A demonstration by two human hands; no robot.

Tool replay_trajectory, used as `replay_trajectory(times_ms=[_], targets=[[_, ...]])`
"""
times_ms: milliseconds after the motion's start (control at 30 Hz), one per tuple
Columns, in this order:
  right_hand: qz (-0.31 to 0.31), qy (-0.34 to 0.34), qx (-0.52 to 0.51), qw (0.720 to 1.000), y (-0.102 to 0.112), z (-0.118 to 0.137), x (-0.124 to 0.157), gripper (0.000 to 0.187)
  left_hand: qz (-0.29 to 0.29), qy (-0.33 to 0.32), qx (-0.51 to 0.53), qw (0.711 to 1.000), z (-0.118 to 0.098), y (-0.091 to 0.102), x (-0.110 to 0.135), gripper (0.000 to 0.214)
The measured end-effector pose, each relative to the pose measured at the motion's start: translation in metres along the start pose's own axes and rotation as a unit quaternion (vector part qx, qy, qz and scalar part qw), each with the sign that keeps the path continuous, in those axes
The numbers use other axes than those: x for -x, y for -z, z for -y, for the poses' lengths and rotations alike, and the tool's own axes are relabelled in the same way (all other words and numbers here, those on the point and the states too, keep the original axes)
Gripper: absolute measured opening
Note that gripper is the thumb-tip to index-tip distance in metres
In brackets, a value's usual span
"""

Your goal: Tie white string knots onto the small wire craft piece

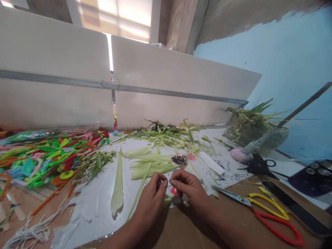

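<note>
My left hand [154, 193] and my right hand [190, 190] are close together above the front of the table, fingertips pinched and facing each other. Whatever lies between the fingers is too small to make out. Just beyond them, pale green corn husks [155, 167] are spread in layers, next to a small dark tangled tuft [179, 159]. To the left lies one long separate husk [117, 193], wide at its near end. Scissors [242, 200] with one yellow and one red handle rest to the right, blades partly apart. A red-and-white piece under my right hand is mostly hidden.
Colourful pipe cleaners [52, 155] heap at the left, with white string [33, 228] in front. Shredded green leaves [166, 133] lie along the back. At the right are a phone [295, 207], a bag of husks [249, 128] and a slanted stick with a wrapped end [259, 141].
</note>
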State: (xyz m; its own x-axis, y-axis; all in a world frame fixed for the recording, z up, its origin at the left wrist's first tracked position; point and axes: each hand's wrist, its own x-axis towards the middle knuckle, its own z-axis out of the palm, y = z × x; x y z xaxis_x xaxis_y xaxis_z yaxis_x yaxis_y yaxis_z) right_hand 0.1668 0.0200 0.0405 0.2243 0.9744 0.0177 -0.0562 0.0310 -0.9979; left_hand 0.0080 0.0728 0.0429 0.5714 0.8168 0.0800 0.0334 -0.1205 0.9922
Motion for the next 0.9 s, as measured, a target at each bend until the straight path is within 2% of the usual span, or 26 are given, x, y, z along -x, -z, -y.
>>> replay_trajectory(times_ms=[200,567,767,900], targets=[[-0.043,0.017,-0.016,0.999,0.0037,0.0032,-0.003,0.033,0.032,0.007,-0.032,0.999,0.0035,-0.0011,-0.0007,0.018],[-0.053,0.024,-0.015,0.998,0.0067,0.0028,-0.0035,0.039,0.041,0.017,-0.022,0.999,0.0009,-0.0022,-0.0012,0.039],[-0.049,0.035,-0.009,0.998,0.0078,0.0024,-0.0043,0.037,0.026,0.031,-0.016,0.999,-0.0007,-0.0028,0.0012,0.022],[-0.052,0.038,-0.01,0.998,0.0091,0.0012,-0.0044,0.037,0.032,0.016,-0.011,0.999,-0.0001,-0.0023,-0.0002,0.026]])
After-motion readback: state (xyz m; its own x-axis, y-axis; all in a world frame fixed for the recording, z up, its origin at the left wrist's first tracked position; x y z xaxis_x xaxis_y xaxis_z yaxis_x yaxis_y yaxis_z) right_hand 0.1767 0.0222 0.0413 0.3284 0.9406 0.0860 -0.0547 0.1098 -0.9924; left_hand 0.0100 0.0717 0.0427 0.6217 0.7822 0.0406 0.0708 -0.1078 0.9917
